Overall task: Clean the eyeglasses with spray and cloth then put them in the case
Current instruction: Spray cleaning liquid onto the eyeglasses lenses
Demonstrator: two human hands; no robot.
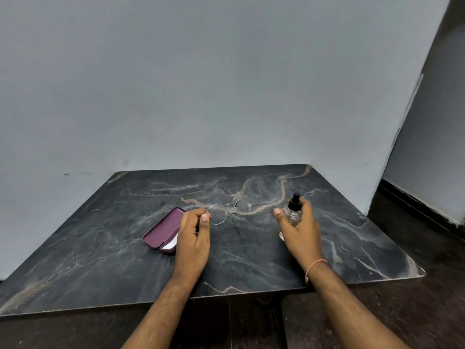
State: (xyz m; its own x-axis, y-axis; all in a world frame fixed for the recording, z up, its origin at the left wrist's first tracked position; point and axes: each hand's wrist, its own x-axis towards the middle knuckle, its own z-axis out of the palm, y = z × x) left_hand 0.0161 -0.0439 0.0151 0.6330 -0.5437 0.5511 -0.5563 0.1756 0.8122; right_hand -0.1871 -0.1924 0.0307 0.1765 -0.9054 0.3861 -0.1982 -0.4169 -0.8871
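Observation:
Thin wire-framed eyeglasses lie on the dark marbled table, and my left hand pinches their near left end between thumb and fingers. My right hand wraps around a small clear spray bottle with a black pump top, thumb spread off to the left. The maroon glasses case lies open just left of my left hand, with a white cloth showing inside it, partly hidden by the hand.
A grey wall rises behind the table's far edge. The wall turns a corner at the right, with dark floor beside and in front of the table. A pink thread band circles my right wrist.

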